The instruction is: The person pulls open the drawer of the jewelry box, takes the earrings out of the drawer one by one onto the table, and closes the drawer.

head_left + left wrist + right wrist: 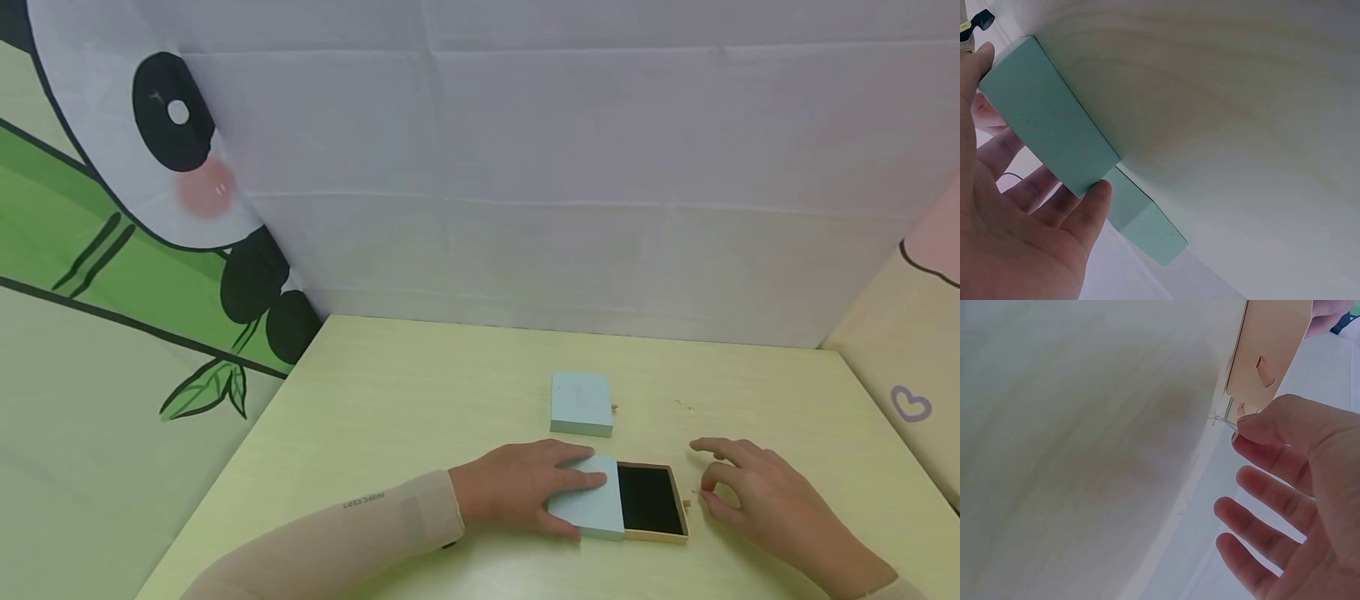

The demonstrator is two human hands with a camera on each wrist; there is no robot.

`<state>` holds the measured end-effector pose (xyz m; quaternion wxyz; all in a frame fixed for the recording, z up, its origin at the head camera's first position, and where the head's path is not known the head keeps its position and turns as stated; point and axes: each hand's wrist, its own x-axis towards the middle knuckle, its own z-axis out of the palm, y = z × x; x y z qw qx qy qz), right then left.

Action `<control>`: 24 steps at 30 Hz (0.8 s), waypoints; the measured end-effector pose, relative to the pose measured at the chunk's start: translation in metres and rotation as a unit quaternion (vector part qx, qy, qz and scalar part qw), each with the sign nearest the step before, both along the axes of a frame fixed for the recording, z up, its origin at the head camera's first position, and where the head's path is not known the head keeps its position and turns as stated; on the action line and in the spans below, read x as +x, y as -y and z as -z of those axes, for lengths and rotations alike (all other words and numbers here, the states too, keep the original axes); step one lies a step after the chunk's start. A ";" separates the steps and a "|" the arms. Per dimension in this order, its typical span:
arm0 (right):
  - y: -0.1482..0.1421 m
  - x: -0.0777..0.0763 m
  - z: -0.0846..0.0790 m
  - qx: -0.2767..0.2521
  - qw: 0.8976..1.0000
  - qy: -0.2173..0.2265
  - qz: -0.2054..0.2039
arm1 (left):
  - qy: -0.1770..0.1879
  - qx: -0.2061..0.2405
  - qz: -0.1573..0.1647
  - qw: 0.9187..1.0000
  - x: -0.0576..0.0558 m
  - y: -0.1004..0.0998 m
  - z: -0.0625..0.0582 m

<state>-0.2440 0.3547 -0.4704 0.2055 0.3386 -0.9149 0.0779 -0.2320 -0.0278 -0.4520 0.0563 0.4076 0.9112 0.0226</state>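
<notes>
A light blue drawer box (588,508) lies near the front of the table, its black-lined inner tray (649,498) slid partly out to the right. My left hand (517,492) holds the sleeve, fingers spread over its top and thumb at the near edge; the left wrist view shows the box's side (1050,115) between the digits. Right of the tray, my right hand (772,500) pinches a small silvery ornament with a thin stem (1215,417) between thumb and index finger. Its other fingers are loosely extended. The tray's end (1272,350) is close to that pinch.
A second light blue box (581,402), closed and with a small tab on its right, stands behind the first. Tiny silvery pieces (685,407) lie on the table to its right. A pale cloth wall (525,167) rises behind the table (420,375).
</notes>
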 end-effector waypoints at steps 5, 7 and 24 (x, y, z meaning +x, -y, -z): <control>0.000 0.000 0.000 0.001 1.000 0.000 0.000 | 0.004 0.000 -0.001 1.000 0.000 0.000 0.000; -0.001 0.000 0.001 0.004 1.000 0.003 0.003 | 0.006 -0.001 -0.001 1.000 0.000 0.000 0.000; -0.003 -0.001 0.002 0.026 0.999 0.031 0.025 | -0.005 -0.002 0.009 1.000 -0.001 0.000 0.000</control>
